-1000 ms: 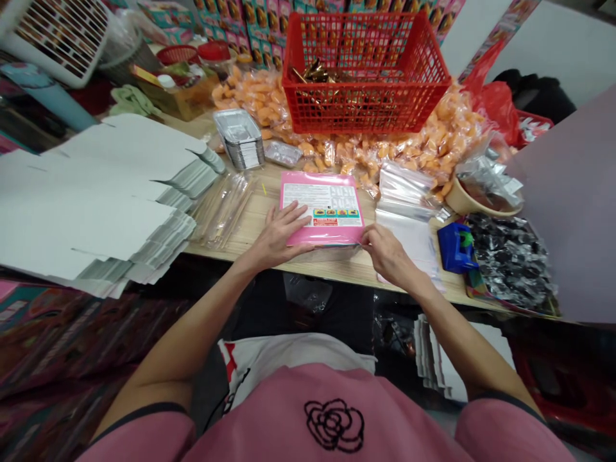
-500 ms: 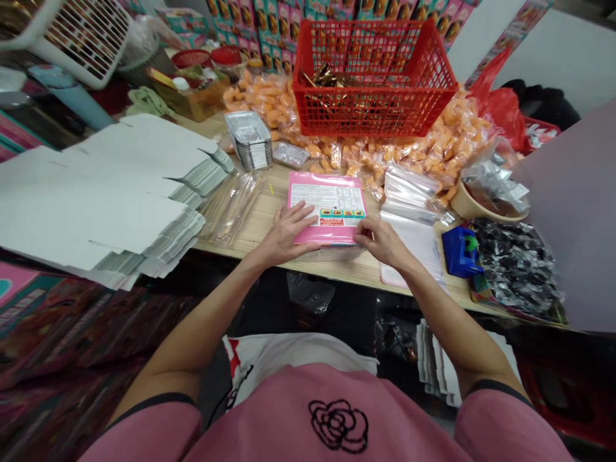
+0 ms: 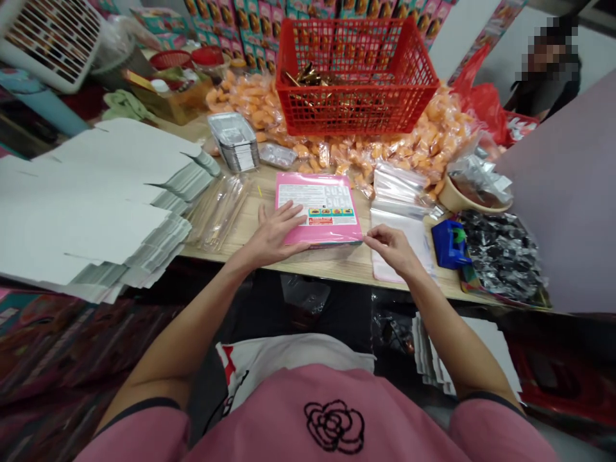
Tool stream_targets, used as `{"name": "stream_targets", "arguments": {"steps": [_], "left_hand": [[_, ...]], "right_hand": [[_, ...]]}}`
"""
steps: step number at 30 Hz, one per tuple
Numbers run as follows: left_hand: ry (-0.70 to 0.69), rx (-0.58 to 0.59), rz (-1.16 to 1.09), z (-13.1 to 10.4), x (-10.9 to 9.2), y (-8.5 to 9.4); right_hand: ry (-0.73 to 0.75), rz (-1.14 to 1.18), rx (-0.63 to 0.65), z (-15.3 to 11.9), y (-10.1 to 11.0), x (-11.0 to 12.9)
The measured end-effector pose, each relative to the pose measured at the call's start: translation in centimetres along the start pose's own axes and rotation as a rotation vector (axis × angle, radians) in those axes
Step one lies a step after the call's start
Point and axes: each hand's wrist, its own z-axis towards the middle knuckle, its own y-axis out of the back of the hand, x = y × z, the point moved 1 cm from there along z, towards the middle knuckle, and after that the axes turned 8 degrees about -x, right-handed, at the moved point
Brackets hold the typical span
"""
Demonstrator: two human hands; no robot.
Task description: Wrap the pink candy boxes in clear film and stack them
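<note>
A pink box [image 3: 317, 204] in clear plastic film lies flat near the table's front edge, its printed label facing up. My left hand [image 3: 275, 234] rests with spread fingers on the box's left side and front edge. At the box's front right corner, my right hand [image 3: 391, 246] pinches something thin, too small to make out for certain. Clear plastic bags [image 3: 399, 221] lie beside and under my right hand. Left of the box are long thin sticks in clear wrapping [image 3: 219, 212].
Stacked white card sheets [image 3: 96, 199] cover the left. Behind are foil trays [image 3: 234, 138], orange packets [image 3: 260, 106] and a red basket [image 3: 356, 109]. A blue tape dispenser [image 3: 448, 244], black packets [image 3: 503, 256] and a bowl [image 3: 474, 196] stand right. A person [image 3: 548, 67] appears back right.
My right hand has shifted from the box's top to just beyond its front right corner. The view has turned slightly, and a person has come into sight at the back right.
</note>
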Motion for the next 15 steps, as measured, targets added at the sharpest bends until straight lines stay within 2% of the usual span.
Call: {"name": "stream_targets", "arguments": {"steps": [4, 8, 13, 15], "left_hand": [[-0.012, 0.046, 0.103, 1.0, -1.1, 0.6], [0.029, 0.085, 0.139, 1.1, -1.6, 1.0], [0.011, 0.148, 0.070, 0.3, -0.6, 1.1], [-0.014, 0.133, 0.063, 0.1, 0.0, 0.7]], "right_hand": [[0.008, 0.056, -0.089, -0.2, -1.1, -0.2], [0.058, 0.040, -0.125, 0.6, -2.0, 0.4], [0.178, 0.044, -0.122, 1.2, -2.7, 0.8], [0.220, 0.092, -0.129, 0.7, -2.9, 0.9]]}}
